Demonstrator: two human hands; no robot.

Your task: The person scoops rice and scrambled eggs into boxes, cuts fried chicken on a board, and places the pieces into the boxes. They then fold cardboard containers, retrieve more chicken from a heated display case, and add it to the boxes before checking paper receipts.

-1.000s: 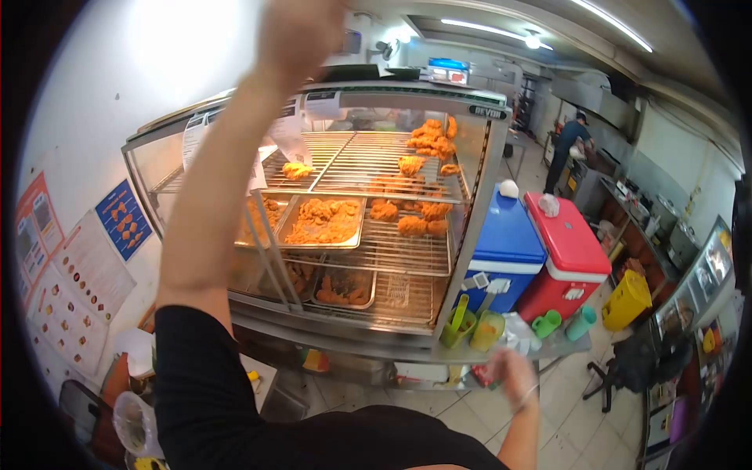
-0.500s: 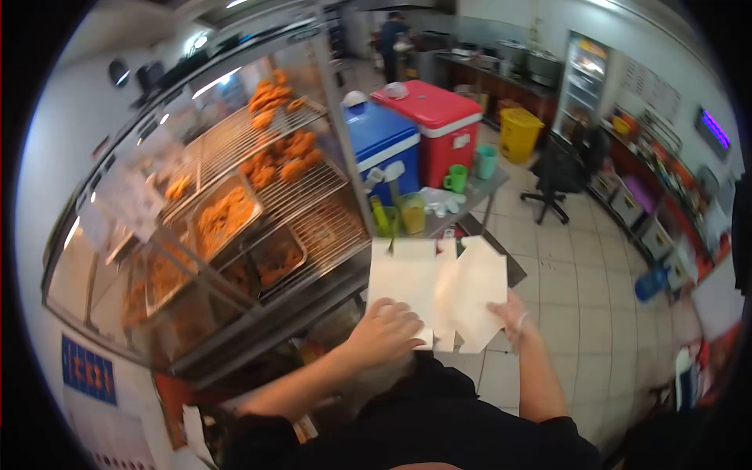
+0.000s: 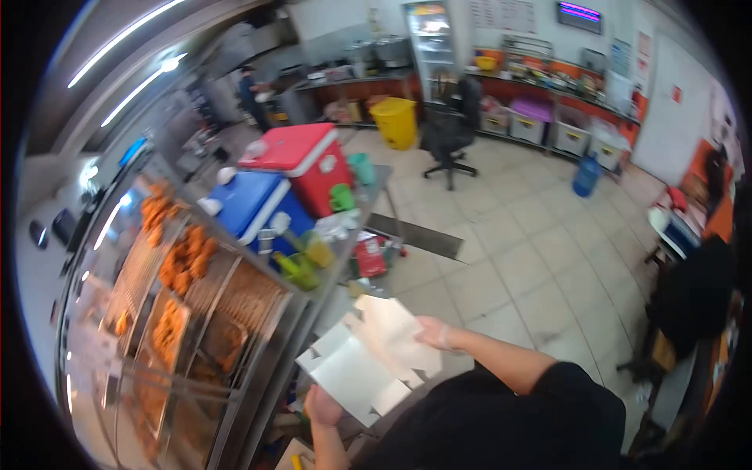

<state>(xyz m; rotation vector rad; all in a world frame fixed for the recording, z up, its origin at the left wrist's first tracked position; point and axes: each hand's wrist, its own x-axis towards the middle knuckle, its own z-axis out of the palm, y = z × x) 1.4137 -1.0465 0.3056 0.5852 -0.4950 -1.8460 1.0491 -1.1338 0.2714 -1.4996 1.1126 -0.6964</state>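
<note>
An unfolded white cardboard box with notched edges and tabs is held out in front of my body, creased along its middle. At its lower left edge, my left hand grips it, with the fingertips partly hidden underneath. The opposite edge is pinched by my right hand, which has something clear around the wrist. To the left of the box stands a glass-sided display case with pieces of fried chicken on racks and in metal trays.
A blue cooler and a red cooler stand on a side table beside green cups. Farther off are a yellow bin, a black office chair and a blue water jug. A person stands at the back.
The view has swung to the right. The cardboard has tilted and moved lower left in view. My left hand has gone from lying on its face to gripping its lower edge.
</note>
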